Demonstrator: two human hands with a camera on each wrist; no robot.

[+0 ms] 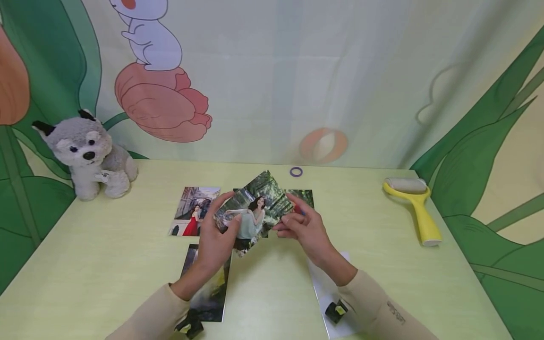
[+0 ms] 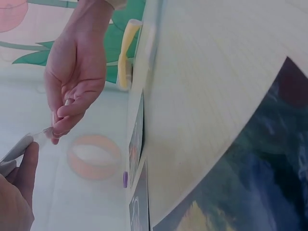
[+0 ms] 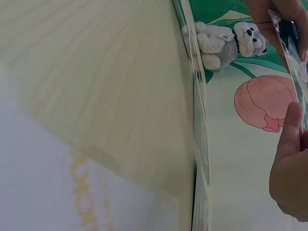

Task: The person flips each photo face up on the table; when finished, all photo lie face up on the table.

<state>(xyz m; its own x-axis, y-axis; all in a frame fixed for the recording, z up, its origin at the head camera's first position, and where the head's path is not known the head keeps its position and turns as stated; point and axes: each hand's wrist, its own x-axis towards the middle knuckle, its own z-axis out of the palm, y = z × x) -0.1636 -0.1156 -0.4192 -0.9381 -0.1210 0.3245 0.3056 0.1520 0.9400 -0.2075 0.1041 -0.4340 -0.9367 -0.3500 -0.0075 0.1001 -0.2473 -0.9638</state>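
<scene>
Above the middle of the table, a photo print point(image 1: 250, 222) of a seated person in a pale dress among trees is held tilted. My left hand point(image 1: 218, 233) grips its left side, thumb across the front. At the opposite edge, my right hand point(image 1: 306, 229) pinches a corner with thumb and fingers. In the left wrist view, a clear film point(image 2: 46, 133) shows between the print's edge and the right fingertips. Under the hands lie more prints: a red-dress photo point(image 1: 197, 212) at left, and a green forest photo point(image 1: 305, 197) partly hidden by the right hand.
Nearer me lie a dark photo point(image 1: 216, 293) at left and a white sheet point(image 1: 320, 283), yellow-lettered in the right wrist view, under my right forearm. A plush husky point(image 1: 91, 156) sits back left. A yellow-handled roller point(image 1: 420, 212) lies at right, a purple ring point(image 1: 296, 171) at the back edge.
</scene>
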